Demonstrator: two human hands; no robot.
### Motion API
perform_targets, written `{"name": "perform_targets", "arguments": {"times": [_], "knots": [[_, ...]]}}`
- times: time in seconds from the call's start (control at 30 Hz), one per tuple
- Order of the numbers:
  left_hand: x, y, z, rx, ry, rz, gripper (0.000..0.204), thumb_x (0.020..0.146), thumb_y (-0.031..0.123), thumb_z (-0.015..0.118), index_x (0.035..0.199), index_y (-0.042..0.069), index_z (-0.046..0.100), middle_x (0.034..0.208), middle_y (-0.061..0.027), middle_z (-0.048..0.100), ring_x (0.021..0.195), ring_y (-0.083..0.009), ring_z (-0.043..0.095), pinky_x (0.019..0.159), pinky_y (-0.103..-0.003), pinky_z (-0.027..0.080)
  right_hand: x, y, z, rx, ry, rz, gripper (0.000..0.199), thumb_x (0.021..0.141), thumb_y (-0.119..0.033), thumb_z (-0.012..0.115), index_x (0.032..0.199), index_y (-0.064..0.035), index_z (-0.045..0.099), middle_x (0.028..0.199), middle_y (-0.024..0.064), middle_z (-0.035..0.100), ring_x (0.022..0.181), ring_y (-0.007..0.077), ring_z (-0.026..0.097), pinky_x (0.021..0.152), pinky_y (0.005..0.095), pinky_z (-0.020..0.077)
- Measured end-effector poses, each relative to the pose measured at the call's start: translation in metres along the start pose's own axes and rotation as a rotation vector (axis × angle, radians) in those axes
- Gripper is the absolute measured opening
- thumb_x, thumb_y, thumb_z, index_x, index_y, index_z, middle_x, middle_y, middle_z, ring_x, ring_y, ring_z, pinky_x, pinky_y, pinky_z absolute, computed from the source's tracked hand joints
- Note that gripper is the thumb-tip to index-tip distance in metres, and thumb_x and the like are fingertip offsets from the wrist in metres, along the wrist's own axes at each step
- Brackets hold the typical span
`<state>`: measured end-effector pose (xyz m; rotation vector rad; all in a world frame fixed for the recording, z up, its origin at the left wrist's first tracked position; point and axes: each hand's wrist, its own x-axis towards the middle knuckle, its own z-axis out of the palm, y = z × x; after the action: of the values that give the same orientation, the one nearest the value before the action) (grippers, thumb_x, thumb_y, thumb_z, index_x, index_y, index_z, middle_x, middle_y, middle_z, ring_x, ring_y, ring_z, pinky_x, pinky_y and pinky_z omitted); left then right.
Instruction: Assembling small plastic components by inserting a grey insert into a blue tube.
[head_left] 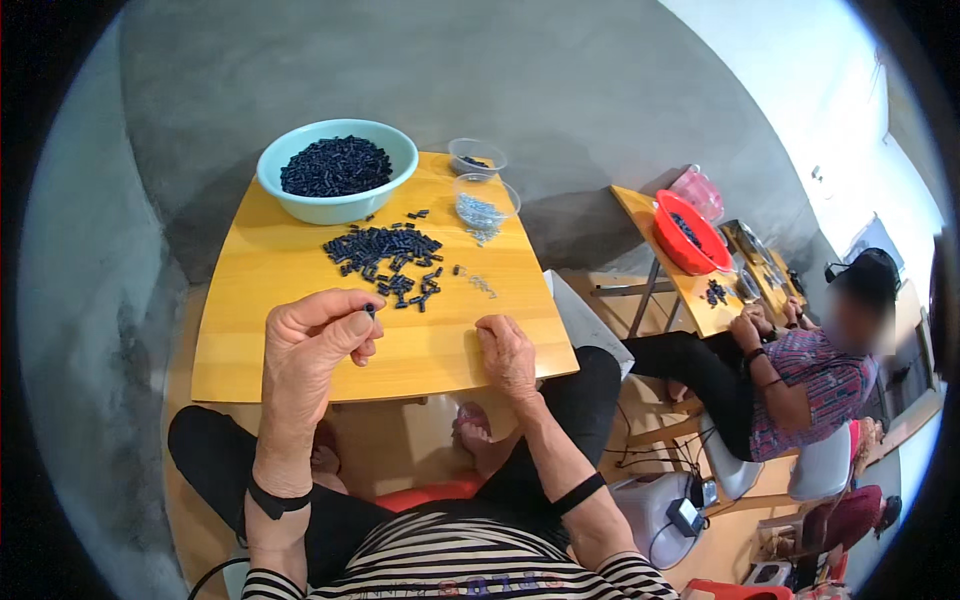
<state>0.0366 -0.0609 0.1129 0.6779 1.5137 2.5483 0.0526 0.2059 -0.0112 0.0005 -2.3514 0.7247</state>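
Observation:
Raised over the near part of the yellow table (240, 345), my left hand (318, 340) pinches a small black cylindrical plastic piece (370, 310) between thumb and fingertips. My right hand (507, 355) is curled closed at the table's near right edge; whatever its fingers may hold is hidden. A loose pile of similar black pieces (385, 250) lies beyond my left hand. Small silvery metal parts (482, 286) are scattered beyond my right hand, with a single black piece beside them.
A light blue basin (338, 208) full of black pieces stands at the far left. Two clear plastic tubs, one with black pieces (476, 160) and one with silvery parts (480, 212), stand at the far right. A co-worker (815, 385) sits at another table with a red basin (690, 232).

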Motion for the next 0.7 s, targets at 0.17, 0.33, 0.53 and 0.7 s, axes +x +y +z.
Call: {"name": "perform_targets", "arguments": {"times": [0.17, 0.33, 0.53, 0.7], "knots": [[-0.002, 0.004, 0.007, 0.133, -0.016, 0.045, 0.021, 0.082, 0.015, 0.073, 0.094, -0.002, 0.069, 0.073, -0.0087, 0.065, 0.061, -0.0128, 0.058, 0.054, -0.024, 0.047, -0.002, 0.004, 0.000, 0.007, -0.004, 0.023, 0.006, 0.083, -0.004, 0.061, 0.088, -0.0025, 0.060, 0.085, 0.0156, 0.063, 0.083, 0.0353, 0.062, 0.074, 0.0403, 0.0497], [-0.002, 0.011, 0.009, 0.183, -0.016, 0.101, 0.012, 0.083, 0.005, 0.070, 0.093, -0.001, 0.071, 0.074, -0.0055, 0.066, 0.061, -0.0084, 0.058, 0.056, -0.021, 0.048, -0.002, 0.002, -0.002, 0.017, 0.003, -0.010, 0.005, 0.084, -0.006, 0.058, 0.088, -0.0047, 0.057, 0.083, 0.0160, 0.062, 0.079, 0.0383, 0.061, 0.071, 0.0446, 0.0491], [0.003, 0.008, 0.006, 0.162, -0.004, 0.147, 0.011, 0.083, 0.004, 0.070, 0.092, -0.001, 0.071, 0.074, -0.0050, 0.066, 0.062, -0.0082, 0.059, 0.055, -0.020, 0.048, -0.002, -0.002, -0.003, 0.038, -0.018, 0.025, 0.005, 0.085, -0.006, 0.058, 0.089, -0.0047, 0.057, 0.084, 0.0163, 0.062, 0.082, 0.0383, 0.060, 0.073, 0.0447, 0.0484], [0.003, 0.008, 0.002, 0.186, 0.023, 0.117, 0.011, 0.083, 0.004, 0.070, 0.093, -0.001, 0.071, 0.074, -0.0055, 0.067, 0.063, -0.0084, 0.061, 0.056, -0.020, 0.049, -0.003, 0.003, -0.003, 0.007, -0.018, 0.012, 0.007, 0.083, -0.005, 0.062, 0.089, -0.0021, 0.059, 0.085, 0.0155, 0.063, 0.083, 0.0346, 0.062, 0.073, 0.0399, 0.0496]]}}
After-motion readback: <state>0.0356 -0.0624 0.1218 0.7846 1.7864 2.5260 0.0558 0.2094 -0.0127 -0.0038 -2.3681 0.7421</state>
